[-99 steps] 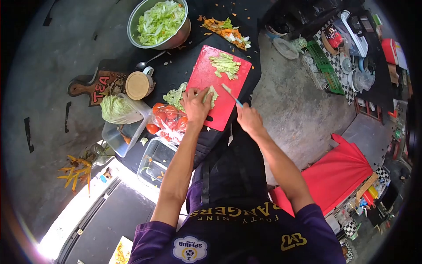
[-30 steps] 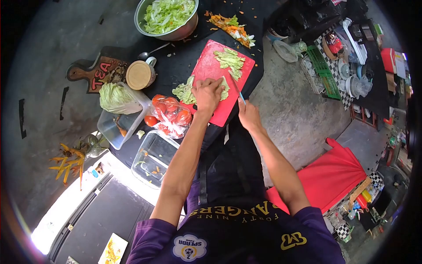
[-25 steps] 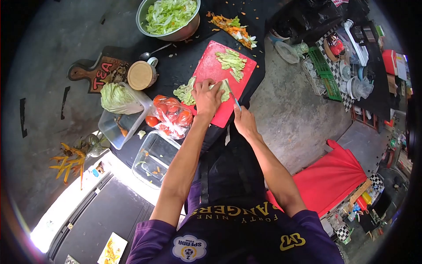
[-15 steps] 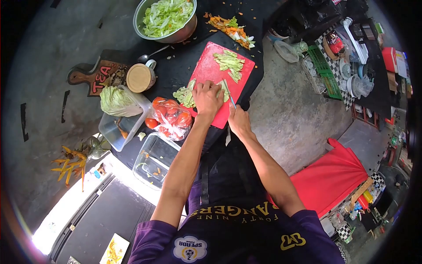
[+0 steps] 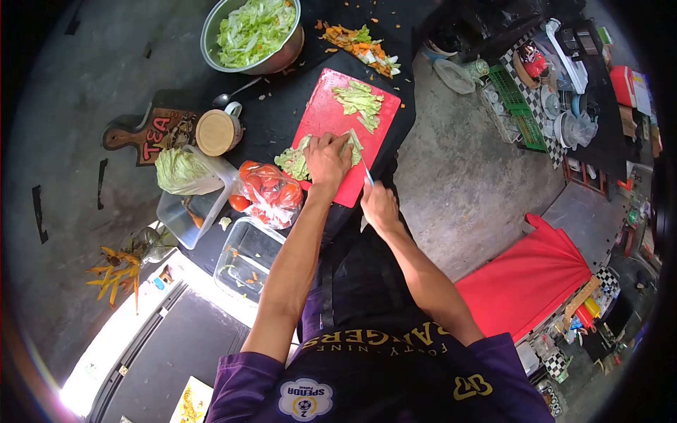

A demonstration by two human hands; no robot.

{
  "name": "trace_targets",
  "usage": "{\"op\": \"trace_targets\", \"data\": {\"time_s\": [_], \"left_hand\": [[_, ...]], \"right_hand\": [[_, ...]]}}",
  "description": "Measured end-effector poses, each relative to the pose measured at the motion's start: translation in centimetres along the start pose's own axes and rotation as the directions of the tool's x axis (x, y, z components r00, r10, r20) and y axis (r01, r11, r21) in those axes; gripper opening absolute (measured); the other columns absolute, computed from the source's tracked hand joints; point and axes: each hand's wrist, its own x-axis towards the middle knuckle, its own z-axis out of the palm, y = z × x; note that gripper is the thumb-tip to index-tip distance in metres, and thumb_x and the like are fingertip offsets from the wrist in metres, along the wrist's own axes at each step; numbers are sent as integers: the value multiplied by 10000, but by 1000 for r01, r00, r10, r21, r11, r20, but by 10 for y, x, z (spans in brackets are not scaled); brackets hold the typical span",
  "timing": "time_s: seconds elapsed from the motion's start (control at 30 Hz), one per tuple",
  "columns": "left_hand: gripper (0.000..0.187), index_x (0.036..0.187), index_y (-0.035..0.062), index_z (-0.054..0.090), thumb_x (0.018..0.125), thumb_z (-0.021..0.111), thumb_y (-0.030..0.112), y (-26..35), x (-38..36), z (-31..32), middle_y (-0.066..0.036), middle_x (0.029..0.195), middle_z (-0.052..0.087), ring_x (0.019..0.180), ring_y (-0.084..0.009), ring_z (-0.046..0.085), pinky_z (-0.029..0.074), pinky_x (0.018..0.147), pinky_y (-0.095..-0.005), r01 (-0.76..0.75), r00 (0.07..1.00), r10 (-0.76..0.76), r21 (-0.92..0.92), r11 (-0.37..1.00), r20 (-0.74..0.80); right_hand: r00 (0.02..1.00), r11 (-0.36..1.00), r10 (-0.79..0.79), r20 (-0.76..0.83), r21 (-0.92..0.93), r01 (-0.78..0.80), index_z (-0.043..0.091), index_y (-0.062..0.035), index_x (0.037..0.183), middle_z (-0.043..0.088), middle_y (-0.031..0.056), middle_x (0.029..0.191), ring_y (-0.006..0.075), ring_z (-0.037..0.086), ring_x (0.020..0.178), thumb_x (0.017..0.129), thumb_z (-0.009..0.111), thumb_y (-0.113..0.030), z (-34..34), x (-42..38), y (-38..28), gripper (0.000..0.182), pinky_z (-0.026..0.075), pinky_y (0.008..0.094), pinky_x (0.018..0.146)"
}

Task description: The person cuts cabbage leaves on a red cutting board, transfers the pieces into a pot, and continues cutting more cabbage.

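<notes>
On the red cutting board [image 5: 323, 99], my left hand [image 5: 327, 159] presses cabbage leaves [image 5: 292, 163] down with its fingers curled over them. Some leaf shows past the fingertips, toward the knife. My right hand [image 5: 381, 206] is closed round the handle of a knife [image 5: 368, 175], by the board's right edge. Only a short stretch of the narrow blade shows, just clear of the leaves. A pile of cut cabbage [image 5: 358, 103] lies at the far end of the board.
A metal bowl [image 5: 285, 55] of shredded cabbage stands beyond the board, near carrot and cabbage scraps [image 5: 363, 49]. To the left are a lidded mug [image 5: 217, 132], a spoon [image 5: 233, 94], bagged tomatoes [image 5: 268, 190], a tub [image 5: 190, 218] holding cabbage, and a clear container [image 5: 243, 261].
The knife and my right hand have drawn back a little toward me, away from the leaves. My left hand stays on the leaves. The whole view has shifted slightly.
</notes>
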Motion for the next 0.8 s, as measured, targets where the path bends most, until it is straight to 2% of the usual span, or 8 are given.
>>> {"op": "trace_targets", "data": {"time_s": [0.17, 0.23, 0.37, 0.43, 0.57, 0.7, 0.73, 0.8], "left_hand": [[251, 1019, 158, 741, 787, 707, 246, -8, -5, -1, -33, 895, 642, 904, -271, 586, 449, 831, -461, 3, 995, -5, -19, 1000, -98], [262, 1028, 144, 738, 787, 715, 244, -18, -8, -8, -47, 901, 641, 912, -277, 588, 454, 838, -455, 8, 993, -17, -76, 997, -116], [275, 1016, 99, 735, 746, 752, 149, -26, -11, -17, -85, 894, 649, 870, -288, 605, 484, 797, -400, -54, 995, 38, -187, 981, -88], [274, 1005, 89, 735, 733, 753, 115, -22, -10, -16, -98, 883, 658, 844, -297, 615, 492, 784, -404, -75, 994, 56, -232, 970, -90], [281, 993, 81, 733, 713, 750, 77, -12, -5, -3, -119, 869, 673, 825, -309, 632, 501, 772, -411, -71, 993, 41, -290, 954, -109], [275, 982, 74, 732, 708, 747, 64, 7, 2, 1, -146, 880, 673, 843, -334, 631, 498, 783, -418, 87, 979, -137, -298, 951, -151], [288, 1002, 59, 725, 718, 768, 78, 7, 2, 4, -156, 889, 676, 836, -312, 641, 507, 763, -384, 107, 977, -151, -268, 958, -150], [290, 1015, 61, 726, 728, 757, 80, 3, 2, 5, -148, 869, 668, 819, -313, 633, 502, 768, -392, 99, 980, -142, -275, 956, -140]], "right_hand": [[999, 999, -12, -39, -40, 11, 595, 7, 974, 645, 322, 895, 514, 618, 894, 995, 409, -429, 3, -13, 26, 475, 493, 581, 808], [997, 993, -81, -10, -91, 80, 595, 3, 976, 646, 317, 902, 509, 619, 896, 993, 413, -430, -4, -1, 31, 469, 488, 585, 810], [976, 949, -216, 36, -229, 218, 601, -12, 1004, 658, 285, 905, 477, 632, 890, 981, 439, -435, -40, 26, 23, 453, 488, 577, 801], [972, 934, -229, 51, -270, 234, 608, -11, 1021, 661, 283, 924, 471, 634, 911, 983, 437, -438, -59, 43, 12, 461, 485, 572, 813], [979, 959, -203, 21, -200, 203, 628, -2, 1042, 657, 294, 991, 487, 617, 966, 990, 419, -448, -74, 63, -2, 495, 479, 563, 845], [967, 968, -250, -40, 6, 251, 630, 27, 984, 640, 330, 902, 519, 600, 923, 991, 433, -415, -49, 54, 2, 483, 463, 575, 850], [956, 959, -275, -99, 47, 281, 618, 34, 867, 622, 332, 848, 526, 589, 872, 1005, 415, -391, -41, 47, 0, 490, 455, 576, 788], [964, 962, -251, -89, 89, 258, 611, 48, 855, 616, 333, 813, 522, 593, 851, 1008, 411, -394, -27, 36, -2, 508, 459, 575, 765]]}}
